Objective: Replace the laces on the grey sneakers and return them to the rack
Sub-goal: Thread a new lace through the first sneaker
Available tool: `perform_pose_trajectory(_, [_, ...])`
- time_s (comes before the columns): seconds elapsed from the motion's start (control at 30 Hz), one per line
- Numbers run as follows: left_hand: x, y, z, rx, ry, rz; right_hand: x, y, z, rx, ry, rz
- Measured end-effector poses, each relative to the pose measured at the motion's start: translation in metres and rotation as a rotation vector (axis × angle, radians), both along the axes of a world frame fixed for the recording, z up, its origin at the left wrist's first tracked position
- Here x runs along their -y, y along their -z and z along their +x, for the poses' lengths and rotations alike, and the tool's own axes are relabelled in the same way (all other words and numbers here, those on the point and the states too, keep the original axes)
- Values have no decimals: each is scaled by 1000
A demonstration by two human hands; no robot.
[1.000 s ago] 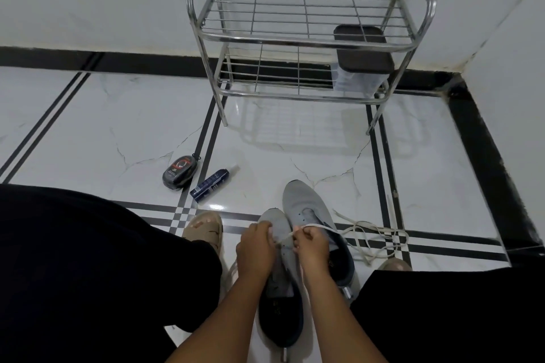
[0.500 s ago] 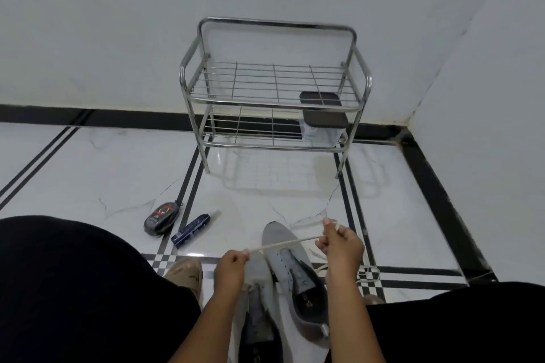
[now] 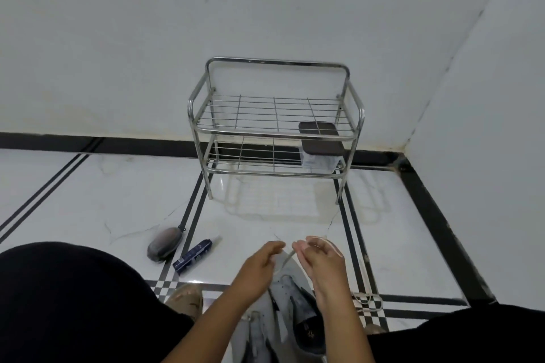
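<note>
head view: the two hands have drawn close together above the grey sneakers (image 3: 287, 298) on the floor between the knees, where half a second ago they held the lace (image 3: 288, 259) stretched wide. the right hand (image 3: 320, 256) has its grip pinched on the lace; the left hand (image 3: 259, 264) looks curled by it, but its hold is too blurred to tell. i judge the lacing unfinished, and the rack (image 3: 275, 130) still waits by the wall.
</note>
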State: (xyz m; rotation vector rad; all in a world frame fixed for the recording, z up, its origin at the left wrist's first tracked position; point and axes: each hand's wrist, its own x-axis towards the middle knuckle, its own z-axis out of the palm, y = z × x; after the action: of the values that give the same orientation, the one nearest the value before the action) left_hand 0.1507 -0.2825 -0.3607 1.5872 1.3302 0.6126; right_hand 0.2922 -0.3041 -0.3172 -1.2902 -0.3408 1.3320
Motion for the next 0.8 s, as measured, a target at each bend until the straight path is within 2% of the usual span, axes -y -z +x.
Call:
perform_pose_trajectory(0.17, [11, -6, 10, 219, 76, -59, 0, 2, -2, 314, -62, -11])
perform_pose_trajectory(0.3, [11, -3, 15, 187, 19, -35, -2, 0, -4, 299, 24, 32])
perform_pose_trajectory(0.4, [4, -6, 5, 48, -26, -2, -5, 3, 0, 221, 142, 79])
perform_pose_trajectory(0.5, [-4, -8, -13, -189, 120, -3, -7, 13, 9, 203, 118, 74])
perform_pose_trajectory(0.57, [-10, -9, -26, -310, 113, -37, -7, 20, 13, 215, 92, 66])
perform_pose_trajectory(0.8, [-30, -8, -63, -872, -281, 83, -17, 47, -5, 427, -87, 3])
